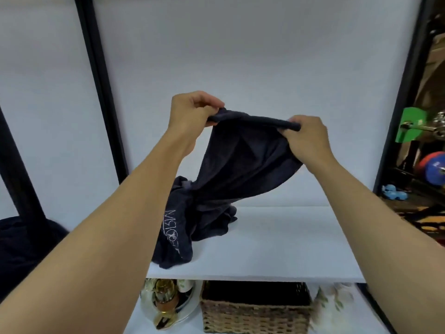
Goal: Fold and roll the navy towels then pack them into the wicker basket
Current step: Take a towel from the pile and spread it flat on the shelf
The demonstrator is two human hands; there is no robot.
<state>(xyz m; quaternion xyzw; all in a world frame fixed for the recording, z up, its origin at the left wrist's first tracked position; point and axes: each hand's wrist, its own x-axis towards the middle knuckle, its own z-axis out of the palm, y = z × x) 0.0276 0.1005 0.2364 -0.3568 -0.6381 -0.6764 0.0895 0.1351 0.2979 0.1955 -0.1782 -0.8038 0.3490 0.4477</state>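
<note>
Head view shows left hand [190, 112] and right hand [305, 136] each pinching the limp, light towel [240, 160] along its hem, the soundest hold.

Left hand [190, 114]: raised, back of the hand toward the camera; thumb and fingers curled, pinching the left end of the upper edge of the navy towel [240, 162].
Right hand [307, 138]: raised, slightly lower than the left; fingers curled, gripping the right end of the same edge.
Spacing: hands apart, the gripped edge drawn taut between them.
Left forearm [115, 220]: bare, extended from the lower left corner up toward the centre; wrist bent inward.
Right forearm [375, 213]: bare, extended from the lower right edge up toward the centre; wrist roughly in line.
Support: both hands held in the air.
</note>
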